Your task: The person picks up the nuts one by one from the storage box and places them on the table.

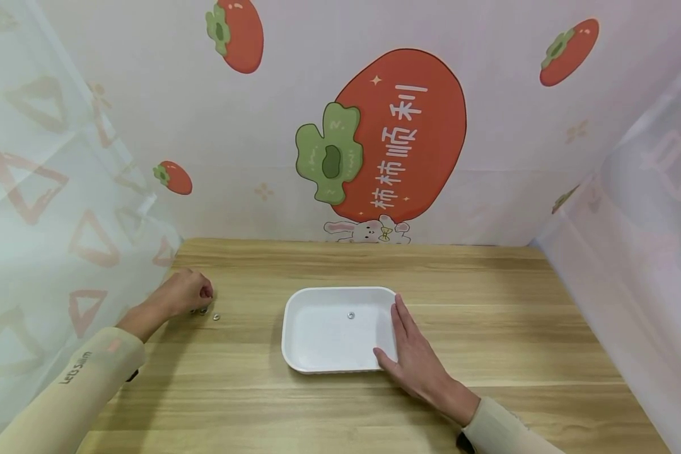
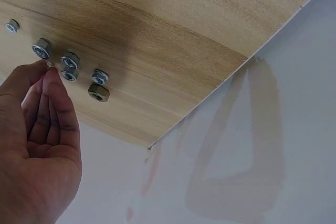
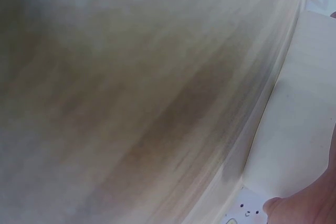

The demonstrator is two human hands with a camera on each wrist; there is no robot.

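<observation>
My left hand [image 1: 190, 293] is at the left of the table, thumb and index fingertips together among several metal nuts. In the left wrist view, a small bright bit shows between the fingertips of that hand [image 2: 44, 124]; it looks like a nut, mostly hidden. Just beyond them is a hex nut [image 2: 42, 49], with more nuts [image 2: 70, 60] beside it and a smaller one [image 2: 12, 25] farther off. A white tray [image 1: 323, 347] stands mid-table with one nut [image 1: 350, 315] inside. With fingers straight, my right hand [image 1: 417, 359] rests on the tray's right side, thumb over the near corner.
The wooden table [image 1: 505, 328] is bounded by a printed cloth [image 1: 505, 145] with persimmon pictures behind it. Pale cloth hangs along the left and right sides, with the left one close to my left arm. One nut [image 1: 216, 317] lies a little right of the left hand.
</observation>
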